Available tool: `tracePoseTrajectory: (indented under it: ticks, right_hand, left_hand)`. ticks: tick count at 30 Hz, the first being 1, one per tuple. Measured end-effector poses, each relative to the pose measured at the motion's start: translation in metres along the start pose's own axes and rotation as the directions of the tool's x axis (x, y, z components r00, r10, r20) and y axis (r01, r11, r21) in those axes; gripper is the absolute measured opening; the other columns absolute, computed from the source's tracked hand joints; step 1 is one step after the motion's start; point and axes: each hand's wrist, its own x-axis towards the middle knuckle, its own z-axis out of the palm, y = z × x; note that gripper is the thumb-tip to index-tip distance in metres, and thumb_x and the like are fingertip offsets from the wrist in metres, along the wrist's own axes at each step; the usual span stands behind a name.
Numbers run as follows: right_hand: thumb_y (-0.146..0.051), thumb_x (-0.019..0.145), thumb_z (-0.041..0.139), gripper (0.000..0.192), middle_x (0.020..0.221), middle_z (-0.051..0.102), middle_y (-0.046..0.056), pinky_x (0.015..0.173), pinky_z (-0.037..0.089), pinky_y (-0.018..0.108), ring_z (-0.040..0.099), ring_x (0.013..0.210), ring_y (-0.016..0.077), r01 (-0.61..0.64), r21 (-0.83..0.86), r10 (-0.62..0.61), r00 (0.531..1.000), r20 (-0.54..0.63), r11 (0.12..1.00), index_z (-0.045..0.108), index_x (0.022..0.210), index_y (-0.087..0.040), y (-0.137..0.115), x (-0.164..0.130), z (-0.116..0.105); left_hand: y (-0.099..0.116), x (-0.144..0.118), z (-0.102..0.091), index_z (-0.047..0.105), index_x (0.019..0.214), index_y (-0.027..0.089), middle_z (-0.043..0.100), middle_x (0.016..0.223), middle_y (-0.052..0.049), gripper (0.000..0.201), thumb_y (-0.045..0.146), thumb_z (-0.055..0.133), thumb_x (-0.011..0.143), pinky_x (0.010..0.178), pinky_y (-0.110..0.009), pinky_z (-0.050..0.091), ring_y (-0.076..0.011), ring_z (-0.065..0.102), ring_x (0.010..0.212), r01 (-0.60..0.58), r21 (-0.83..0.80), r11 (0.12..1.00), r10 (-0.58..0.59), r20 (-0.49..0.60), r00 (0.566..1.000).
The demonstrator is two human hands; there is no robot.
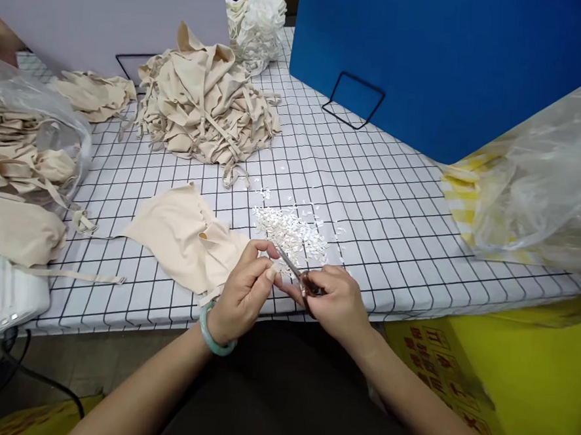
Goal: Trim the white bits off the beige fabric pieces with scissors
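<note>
Trimming step, seemingly: left hand (pixel 243 293) pinching beige garment (pixel 188 237) edge; right hand (pixel 337 302) closed around small snips (pixel 294 270), blades slightly apart; next, careful close cut needed.

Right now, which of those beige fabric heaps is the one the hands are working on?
The single flat beige piece at the table's near edge; the left hand pinches its corner. The big heap and the small pile lie farther back, untouched.
</note>
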Motion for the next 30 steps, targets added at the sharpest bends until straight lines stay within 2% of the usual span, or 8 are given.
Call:
tracePoseTrajectory:
  ticks: [7,12,16,20,23,25,28,30]
  right_hand:
    - [-0.061,0.076,0.073,0.052,0.108,0.064,0.011,0.080,0.050,0.045,0.061,0.101,0.0331,-0.053,0.040,0.051,0.998,0.041,0.998,0.051,0.106,-0.024,0.008,0.018,-0.019]
    - [-0.028,0.079,0.073,0.037,0.122,0.061,0.013,0.084,0.054,0.044,0.062,0.107,0.0294,0.127,0.294,-0.215,0.933,0.289,0.947,0.049,0.106,-0.023,-0.033,0.020,0.027]
    - [-0.007,0.071,0.060,0.022,0.082,0.062,0.003,0.067,0.050,0.033,0.059,0.077,0.0214,0.169,0.326,-0.288,0.887,0.361,0.930,0.048,0.081,-0.022,-0.067,0.024,0.061]
    - [-0.018,0.074,0.059,0.015,0.074,0.055,-0.002,0.058,0.047,0.026,0.053,0.064,0.0141,-0.199,0.593,-0.122,0.881,0.457,0.780,0.046,0.079,-0.023,-0.082,0.042,0.053]
    - [-0.026,0.071,0.066,0.022,0.075,0.056,-0.003,0.059,0.049,0.026,0.055,0.064,0.0134,-0.314,0.734,-0.109,0.878,0.465,0.602,0.048,0.082,-0.022,-0.090,0.081,0.036]
    - [-0.023,0.069,0.067,0.022,0.075,0.058,-0.002,0.061,0.051,0.028,0.058,0.067,0.0149,-0.247,0.763,-0.111,0.917,0.384,0.597,0.051,0.083,-0.022,-0.100,0.129,0.026]
    - [-0.018,0.071,0.064,0.019,0.082,0.063,0.001,0.066,0.051,0.030,0.062,0.074,0.0167,-0.012,0.740,-0.061,0.995,0.073,0.673,0.053,0.086,-0.020,-0.121,0.222,0.009]
    - [-0.018,0.077,0.059,0.017,0.091,0.063,0.004,0.070,0.050,0.029,0.062,0.081,0.0160,0.119,0.633,0.013,0.980,-0.199,0.765,0.050,0.092,-0.019,-0.127,0.279,0.000]
  left_hand:
    - [0.002,-0.032,-0.056,0.060,0.074,0.017,0.055,0.104,-0.010,0.035,0.029,0.041,0.101,0.091,-0.037,0.049,-0.0234,0.055,0.104,0.112,0.183,0.977,-0.079,-0.182,0.980]
    - [-0.010,-0.064,-0.096,0.063,0.083,0.017,0.054,0.106,-0.010,0.025,0.026,0.047,0.099,0.096,-0.038,0.047,-0.0244,0.054,0.112,0.271,0.484,0.832,0.005,-0.496,0.868]
    - [-0.002,-0.072,-0.101,0.067,0.081,0.018,0.059,0.112,-0.012,0.030,0.029,0.046,0.100,0.082,-0.033,0.056,-0.0257,0.058,0.113,0.284,0.311,0.907,-0.190,-0.301,0.935]
    - [0.017,-0.064,-0.101,0.069,0.082,0.019,0.064,0.114,-0.013,0.030,0.028,0.047,0.100,0.068,-0.030,0.059,-0.0235,0.065,0.098,0.237,0.094,0.967,-0.238,-0.004,0.971]
    - [0.021,-0.027,-0.108,0.068,0.084,0.018,0.065,0.097,-0.009,0.027,0.026,0.047,0.100,0.077,-0.033,0.059,-0.0197,0.064,0.088,0.116,0.064,0.991,-0.119,0.045,0.992]
    - [0.023,0.021,-0.121,0.065,0.084,0.018,0.062,0.086,-0.007,0.028,0.026,0.044,0.101,0.070,-0.031,0.058,-0.0169,0.061,0.077,0.030,0.065,0.997,-0.029,-0.021,0.999]
    - [0.029,0.111,-0.153,0.063,0.087,0.017,0.063,0.091,-0.008,0.026,0.020,0.042,0.101,0.073,-0.035,0.058,-0.0170,0.061,0.080,-0.056,0.157,0.986,0.082,-0.163,0.983]
    - [0.027,0.156,-0.177,0.065,0.097,0.016,0.058,0.123,-0.013,0.016,0.015,0.049,0.097,0.084,-0.038,0.058,-0.0196,0.062,0.099,-0.046,0.240,0.970,0.123,-0.318,0.940]
